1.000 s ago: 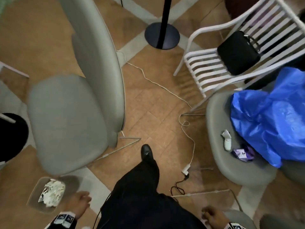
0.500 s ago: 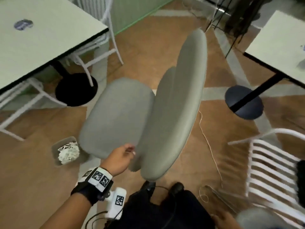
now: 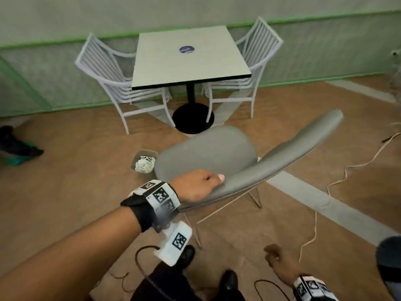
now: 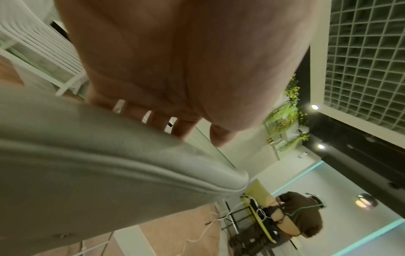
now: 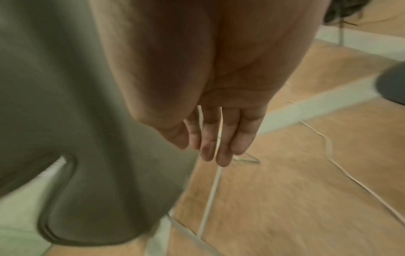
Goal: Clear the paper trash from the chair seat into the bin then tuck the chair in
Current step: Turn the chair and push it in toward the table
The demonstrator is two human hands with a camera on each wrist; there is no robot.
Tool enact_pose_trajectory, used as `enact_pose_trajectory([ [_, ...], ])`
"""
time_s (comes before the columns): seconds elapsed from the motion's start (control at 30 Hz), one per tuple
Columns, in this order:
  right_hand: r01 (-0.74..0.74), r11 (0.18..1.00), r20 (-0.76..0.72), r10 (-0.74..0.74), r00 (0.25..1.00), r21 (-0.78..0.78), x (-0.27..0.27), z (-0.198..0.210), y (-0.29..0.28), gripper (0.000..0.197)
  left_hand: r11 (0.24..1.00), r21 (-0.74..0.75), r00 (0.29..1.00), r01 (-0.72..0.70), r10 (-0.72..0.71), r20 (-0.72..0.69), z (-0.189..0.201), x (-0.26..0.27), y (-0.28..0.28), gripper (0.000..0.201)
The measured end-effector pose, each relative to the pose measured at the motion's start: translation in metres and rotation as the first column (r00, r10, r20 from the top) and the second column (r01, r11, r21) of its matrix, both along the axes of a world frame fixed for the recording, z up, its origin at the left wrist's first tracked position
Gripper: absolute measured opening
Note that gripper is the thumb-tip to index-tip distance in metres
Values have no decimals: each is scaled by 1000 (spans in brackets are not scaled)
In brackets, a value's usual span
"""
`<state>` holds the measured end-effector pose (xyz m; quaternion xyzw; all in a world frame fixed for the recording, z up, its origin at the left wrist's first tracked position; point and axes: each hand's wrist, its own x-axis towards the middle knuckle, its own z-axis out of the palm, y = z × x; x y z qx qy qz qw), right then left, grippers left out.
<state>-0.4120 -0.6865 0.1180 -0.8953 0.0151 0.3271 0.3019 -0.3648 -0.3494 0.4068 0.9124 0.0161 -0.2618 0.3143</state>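
Note:
The grey padded chair (image 3: 208,153) stands mid-floor with a bare seat, its backrest (image 3: 293,153) angled to the right. My left hand (image 3: 208,181) grips the near end of the backrest; in the left wrist view its fingers (image 4: 184,128) curl over the backrest's edge (image 4: 109,173). A small bin (image 3: 135,159) sits on the floor just left of the seat, with crumpled white paper (image 3: 144,166) inside. My right hand (image 3: 275,257) hangs low at the right and holds nothing; its fingers (image 5: 219,147) are loosely straight beside the grey chair (image 5: 65,121).
A square table (image 3: 188,59) on a black pedestal stands beyond the chair, with a white slatted chair on its left (image 3: 108,74) and another on its right (image 3: 256,61). A white cable (image 3: 338,179) trails over the floor at right. Another grey seat (image 3: 388,261) is at bottom right.
My left hand rose from beside the bin to the chair's backrest and took hold of it. My view lifted towards the table. The right hand stayed low.

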Motion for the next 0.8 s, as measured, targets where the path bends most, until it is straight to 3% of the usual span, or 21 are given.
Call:
enact_pose_trajectory([
  [0.07,5,992,125,-22,992,128,33,62,5,18,995,46,995,-87,85,44,-5,-3,-18,60],
  [0.17,-115,985,410,54,910,125,78,163,12,13,966,156,972,-205,183,146,-16,-4,-50,70],
  [0.23,-167,979,620,60,783,117,104,224,20,4,925,237,943,-296,242,229,-20,-4,-63,73],
  [0.3,-209,972,800,42,598,105,129,272,27,11,884,312,919,-349,257,299,-23,-2,-68,77],
  [0.37,-292,956,887,114,447,25,162,300,32,14,861,349,904,-371,248,349,-26,0,-69,76],
  [0.4,-315,947,882,203,426,-65,184,305,35,12,853,362,899,-376,241,366,-27,1,-70,74],
  [0.43,-322,929,840,318,441,-182,206,307,37,12,844,373,893,-385,238,381,-28,2,-71,72],
  [0.53,-308,830,610,552,568,-465,270,296,28,44,813,404,876,-419,244,417,-29,2,-74,67],
  [0.67,-276,743,382,581,719,-609,306,279,7,72,778,438,864,-451,259,431,-29,5,-70,68],
  [0.8,-250,761,431,569,700,-598,305,273,7,75,762,462,866,-454,255,430,-28,9,-65,66],
])
